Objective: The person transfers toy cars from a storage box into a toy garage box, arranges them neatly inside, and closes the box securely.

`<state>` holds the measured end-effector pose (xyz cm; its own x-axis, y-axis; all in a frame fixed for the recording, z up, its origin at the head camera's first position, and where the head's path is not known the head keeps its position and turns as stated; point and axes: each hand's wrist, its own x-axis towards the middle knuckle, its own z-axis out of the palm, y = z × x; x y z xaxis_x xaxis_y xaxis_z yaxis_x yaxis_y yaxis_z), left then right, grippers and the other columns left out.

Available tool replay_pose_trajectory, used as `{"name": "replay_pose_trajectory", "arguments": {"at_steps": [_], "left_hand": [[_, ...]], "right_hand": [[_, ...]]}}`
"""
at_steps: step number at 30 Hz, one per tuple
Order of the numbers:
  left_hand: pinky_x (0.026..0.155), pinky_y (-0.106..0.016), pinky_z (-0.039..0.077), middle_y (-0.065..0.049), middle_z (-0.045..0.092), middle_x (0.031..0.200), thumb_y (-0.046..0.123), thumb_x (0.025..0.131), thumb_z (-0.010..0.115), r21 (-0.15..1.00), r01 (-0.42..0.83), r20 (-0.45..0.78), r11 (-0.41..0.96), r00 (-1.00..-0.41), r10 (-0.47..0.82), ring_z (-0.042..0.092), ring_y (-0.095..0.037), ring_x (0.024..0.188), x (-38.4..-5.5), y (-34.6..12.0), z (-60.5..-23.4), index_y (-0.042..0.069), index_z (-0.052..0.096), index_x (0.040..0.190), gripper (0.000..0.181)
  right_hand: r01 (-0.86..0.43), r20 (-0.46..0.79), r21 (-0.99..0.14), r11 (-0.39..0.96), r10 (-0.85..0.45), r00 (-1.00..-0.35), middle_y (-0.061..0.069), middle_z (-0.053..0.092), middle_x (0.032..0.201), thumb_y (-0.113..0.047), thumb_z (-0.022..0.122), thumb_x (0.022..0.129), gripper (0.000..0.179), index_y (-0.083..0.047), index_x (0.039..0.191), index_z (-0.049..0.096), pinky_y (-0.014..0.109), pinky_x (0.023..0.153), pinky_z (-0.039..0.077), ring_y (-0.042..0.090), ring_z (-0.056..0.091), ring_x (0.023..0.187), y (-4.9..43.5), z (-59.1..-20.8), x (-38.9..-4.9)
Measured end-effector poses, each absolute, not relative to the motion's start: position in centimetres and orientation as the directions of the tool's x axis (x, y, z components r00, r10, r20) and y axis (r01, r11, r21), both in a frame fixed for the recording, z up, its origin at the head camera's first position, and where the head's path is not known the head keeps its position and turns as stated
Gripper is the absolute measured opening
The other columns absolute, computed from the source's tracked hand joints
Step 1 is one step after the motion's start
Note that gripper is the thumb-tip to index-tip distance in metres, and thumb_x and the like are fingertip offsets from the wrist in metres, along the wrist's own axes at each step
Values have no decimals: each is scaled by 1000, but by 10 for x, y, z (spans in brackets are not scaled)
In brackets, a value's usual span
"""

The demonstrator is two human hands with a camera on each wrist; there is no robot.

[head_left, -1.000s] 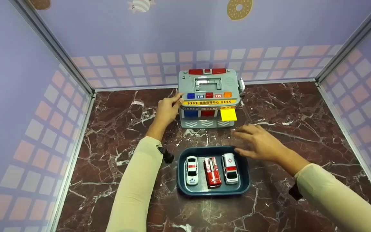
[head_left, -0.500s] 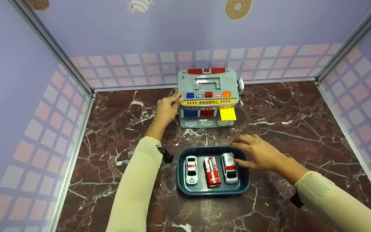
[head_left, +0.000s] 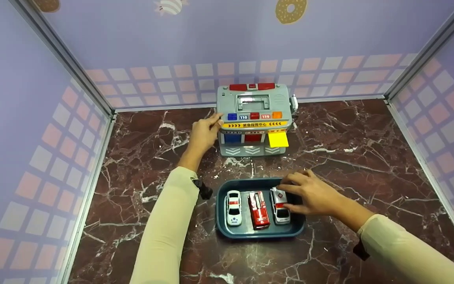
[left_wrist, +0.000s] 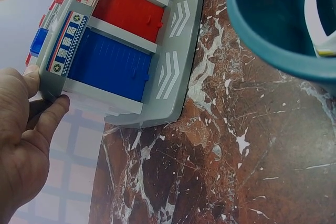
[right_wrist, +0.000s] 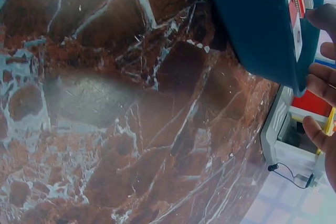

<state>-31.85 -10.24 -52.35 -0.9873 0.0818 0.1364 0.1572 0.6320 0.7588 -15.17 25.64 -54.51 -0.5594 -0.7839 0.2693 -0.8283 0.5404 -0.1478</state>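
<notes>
My left hand (head_left: 204, 134) pinches the left roof edge of a grey toy rescue station (head_left: 227, 104). In the left wrist view the thumb lies at the roof's top edge and a finger under it. The station's front shows a blue door (left_wrist: 110, 66), a red door (left_wrist: 128, 11) and a raised yellow flap (head_left: 278, 139). My right hand (head_left: 315, 195) hovers at the tray's right side, fingers loosely bent and spread around a toy ambulance (head_left: 282, 217). Its thumb reaches over the ambulance's middle; whether it touches is unclear. The ambulance lies in a dark teal tray (head_left: 258, 236).
A toy police car (head_left: 234, 219) and a red toy fire engine (head_left: 260, 217) lie left of the ambulance in the tray. A dark red marbled surface (head_left: 152, 244) runs under everything. Purple patterned walls (head_left: 211, 39) stand at the back and sides.
My right hand has moved from beyond the tray's right corner toward me and left, over the ambulance. The left hand stays on the station's roof edge.
</notes>
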Motion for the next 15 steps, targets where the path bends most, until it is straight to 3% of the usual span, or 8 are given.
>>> {"name": "replay_pose_trajectory", "arguments": {"at_steps": [15], "left_hand": [[127,-43,45,-9,63,157,30,112,67,764,156,136,626,-988,79,61,-29,148,-319,-102,-525,18,72,148,39]], "right_hand": [[-827,196,-119,549,-804,-561,9,70,134,-53,91,87,58,-23,135,79,67,102,50,29,69,121,251,-554,-144]]}}
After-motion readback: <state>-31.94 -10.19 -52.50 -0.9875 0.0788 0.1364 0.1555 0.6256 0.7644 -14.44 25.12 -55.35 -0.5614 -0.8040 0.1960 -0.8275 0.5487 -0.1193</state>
